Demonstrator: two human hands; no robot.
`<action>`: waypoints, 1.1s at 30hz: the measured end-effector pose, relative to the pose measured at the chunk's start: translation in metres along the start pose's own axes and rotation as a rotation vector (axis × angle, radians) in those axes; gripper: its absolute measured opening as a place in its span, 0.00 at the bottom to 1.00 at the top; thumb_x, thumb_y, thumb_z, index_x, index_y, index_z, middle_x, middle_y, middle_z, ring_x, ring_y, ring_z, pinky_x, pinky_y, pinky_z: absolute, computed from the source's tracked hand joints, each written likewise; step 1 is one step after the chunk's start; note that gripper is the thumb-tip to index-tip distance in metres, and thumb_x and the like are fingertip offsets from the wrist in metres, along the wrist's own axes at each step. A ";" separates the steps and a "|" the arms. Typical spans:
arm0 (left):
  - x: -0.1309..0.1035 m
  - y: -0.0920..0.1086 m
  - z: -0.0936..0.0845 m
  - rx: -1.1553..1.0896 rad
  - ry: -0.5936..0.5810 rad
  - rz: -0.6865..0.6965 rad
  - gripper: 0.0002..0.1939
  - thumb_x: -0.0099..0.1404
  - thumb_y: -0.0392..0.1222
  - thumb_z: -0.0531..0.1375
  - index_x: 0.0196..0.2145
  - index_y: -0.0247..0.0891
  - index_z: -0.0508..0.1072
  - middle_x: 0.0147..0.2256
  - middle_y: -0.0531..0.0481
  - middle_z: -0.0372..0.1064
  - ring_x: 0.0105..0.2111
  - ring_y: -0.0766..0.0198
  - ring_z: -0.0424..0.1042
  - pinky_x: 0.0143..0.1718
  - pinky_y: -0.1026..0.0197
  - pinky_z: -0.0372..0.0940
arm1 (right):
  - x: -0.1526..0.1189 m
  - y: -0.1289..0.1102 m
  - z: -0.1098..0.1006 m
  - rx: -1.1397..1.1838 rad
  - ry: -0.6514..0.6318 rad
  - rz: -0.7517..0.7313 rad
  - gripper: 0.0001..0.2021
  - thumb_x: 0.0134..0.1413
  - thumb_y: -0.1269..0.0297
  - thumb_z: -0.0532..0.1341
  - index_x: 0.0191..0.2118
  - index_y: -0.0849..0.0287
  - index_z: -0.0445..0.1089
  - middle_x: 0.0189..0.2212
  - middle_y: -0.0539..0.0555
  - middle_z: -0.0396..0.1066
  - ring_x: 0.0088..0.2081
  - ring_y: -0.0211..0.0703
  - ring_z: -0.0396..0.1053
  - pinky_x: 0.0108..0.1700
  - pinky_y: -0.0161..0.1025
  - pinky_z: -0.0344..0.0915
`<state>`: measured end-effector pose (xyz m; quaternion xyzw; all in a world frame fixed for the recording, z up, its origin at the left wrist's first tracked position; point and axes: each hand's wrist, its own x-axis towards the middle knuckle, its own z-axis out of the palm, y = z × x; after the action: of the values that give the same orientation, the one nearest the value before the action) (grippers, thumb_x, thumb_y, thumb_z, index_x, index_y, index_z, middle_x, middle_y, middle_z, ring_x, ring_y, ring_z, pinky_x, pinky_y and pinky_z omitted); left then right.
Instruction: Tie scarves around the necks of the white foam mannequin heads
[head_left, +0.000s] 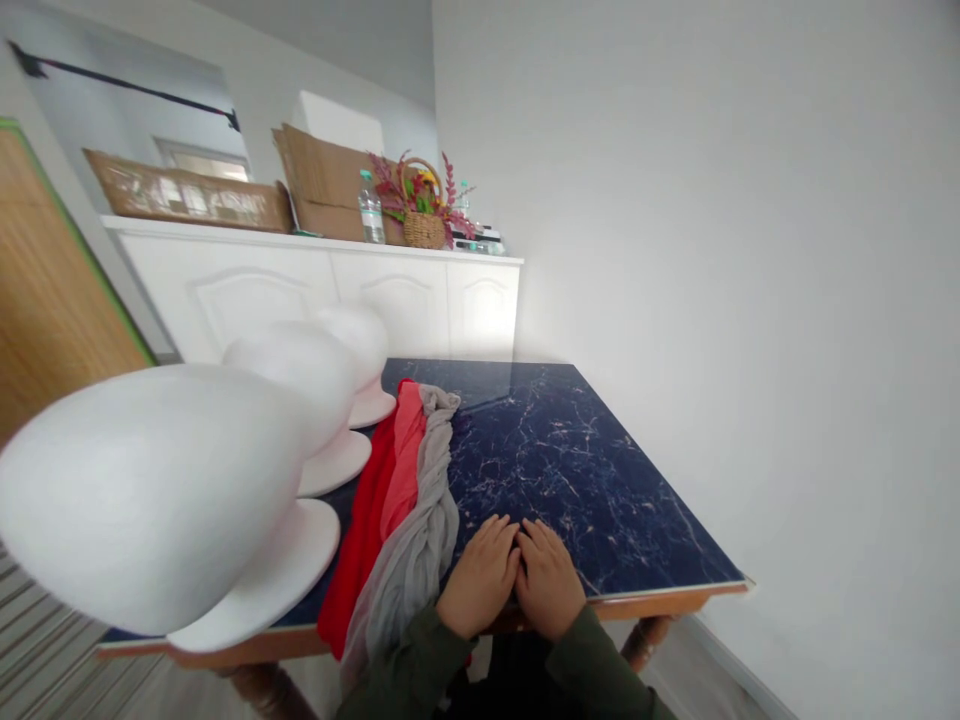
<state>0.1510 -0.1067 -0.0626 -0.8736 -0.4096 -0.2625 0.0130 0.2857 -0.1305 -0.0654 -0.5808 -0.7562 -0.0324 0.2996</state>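
- The left hand [480, 578] and right hand [550, 580] lie flat, side by side and touching, on the near edge of the dark blue marble-patterned counter [585, 470]; fingers released and spread forward, grasping nothing, as if at rest.
- Just beside the left hand lie three long scarves, laid lengthwise next to each other: a twisted grey fabric scarf [420, 530] nearest, then a coral-pink scarf [403, 470], then a red scarf [364, 530]; their near ends hang over the counter's edge.
- Further left stand three white foam mannequin heads [165, 490] in a row on round bases.
- Behind, a white cabinet [315, 290] carries cardboard boxes [322, 180], a bottle and a wicker flower basket [424, 215].
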 end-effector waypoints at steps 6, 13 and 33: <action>0.004 0.006 -0.006 0.002 -0.033 -0.034 0.18 0.65 0.36 0.45 0.51 0.31 0.64 0.52 0.39 0.64 0.55 0.56 0.60 0.55 0.48 0.59 | 0.000 0.001 0.000 0.012 -0.010 0.023 0.18 0.53 0.72 0.50 0.49 0.62 0.68 0.51 0.58 0.66 0.55 0.48 0.59 0.57 0.47 0.55; 0.001 0.003 -0.002 -0.020 -0.008 -0.046 0.19 0.65 0.37 0.46 0.52 0.33 0.63 0.52 0.40 0.63 0.56 0.55 0.59 0.54 0.47 0.60 | -0.001 0.000 0.000 0.016 -0.025 0.033 0.18 0.53 0.72 0.50 0.49 0.62 0.67 0.51 0.57 0.65 0.55 0.47 0.58 0.58 0.46 0.54; 0.005 0.006 -0.005 -0.108 -0.040 -0.073 0.19 0.65 0.37 0.46 0.52 0.30 0.63 0.53 0.39 0.63 0.56 0.55 0.58 0.56 0.46 0.57 | 0.000 -0.001 -0.003 0.006 -0.045 0.035 0.18 0.53 0.71 0.50 0.49 0.62 0.67 0.51 0.57 0.65 0.55 0.47 0.58 0.58 0.46 0.54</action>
<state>0.1559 -0.1080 -0.0548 -0.8624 -0.4268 -0.2672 -0.0521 0.2858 -0.1321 -0.0628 -0.5935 -0.7526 -0.0119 0.2849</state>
